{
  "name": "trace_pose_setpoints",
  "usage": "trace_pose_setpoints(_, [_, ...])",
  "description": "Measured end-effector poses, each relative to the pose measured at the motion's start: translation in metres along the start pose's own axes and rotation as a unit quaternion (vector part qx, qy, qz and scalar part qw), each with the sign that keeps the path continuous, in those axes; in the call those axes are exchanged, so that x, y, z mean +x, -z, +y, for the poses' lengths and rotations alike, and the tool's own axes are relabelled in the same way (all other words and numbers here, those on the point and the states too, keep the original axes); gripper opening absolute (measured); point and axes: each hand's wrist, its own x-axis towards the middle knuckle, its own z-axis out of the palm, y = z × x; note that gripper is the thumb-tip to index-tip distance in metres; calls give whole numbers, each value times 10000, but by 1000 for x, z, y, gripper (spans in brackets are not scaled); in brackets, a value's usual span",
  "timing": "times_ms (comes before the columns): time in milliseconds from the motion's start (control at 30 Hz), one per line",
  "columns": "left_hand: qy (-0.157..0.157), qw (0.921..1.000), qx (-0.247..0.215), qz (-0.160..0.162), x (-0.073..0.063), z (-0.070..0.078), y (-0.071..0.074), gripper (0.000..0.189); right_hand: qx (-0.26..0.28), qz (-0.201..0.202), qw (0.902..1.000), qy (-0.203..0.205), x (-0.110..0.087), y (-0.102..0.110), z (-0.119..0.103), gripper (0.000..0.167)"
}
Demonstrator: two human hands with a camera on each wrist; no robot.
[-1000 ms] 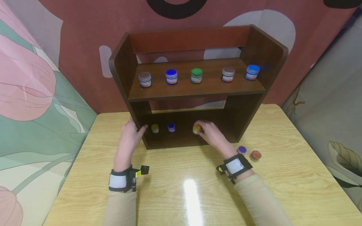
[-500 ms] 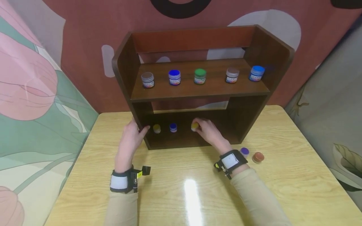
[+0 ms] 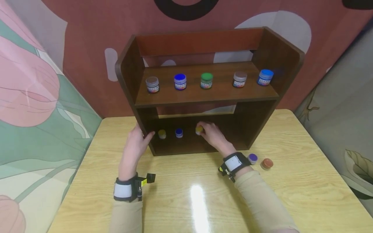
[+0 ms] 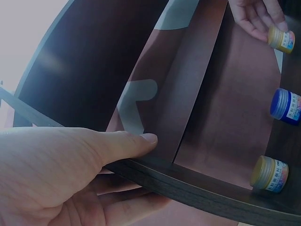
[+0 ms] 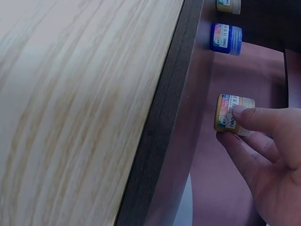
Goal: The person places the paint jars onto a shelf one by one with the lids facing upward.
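A dark brown two-tier shelf stands on the wooden table. My left hand grips its left side panel, thumb inside and fingers outside, as the left wrist view shows. My right hand reaches into the lower tier and pinches a yellow paint jar between thumb and fingers. Left of that jar on the lower tier are a blue paint jar and, nearest the left panel, another yellow paint jar. The right palm covers part of the held jar's lid end in the right wrist view.
Along the upper tier stand several jars, among them a green one and a light blue one. A purple-lidded jar and a reddish-brown jar sit on the table by the right forearm. Patterned cloth hangs behind.
My right hand has shifted slightly left along the lower tier with the yellow paint jar. The left hand keeps its grip on the panel. The head view has shifted a little.
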Motion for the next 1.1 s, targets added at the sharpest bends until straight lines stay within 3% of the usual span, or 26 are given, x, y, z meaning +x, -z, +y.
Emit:
trace_pose_setpoints(533, [76,10000,10,-49,0,1,-1,46,30,-211,9993,-299,6,-7,2,29])
trace_pose_setpoints(1100, [-65,10000,-33,-17,0,0,0,44,21,-262,9994,-243,7,-11,4,29])
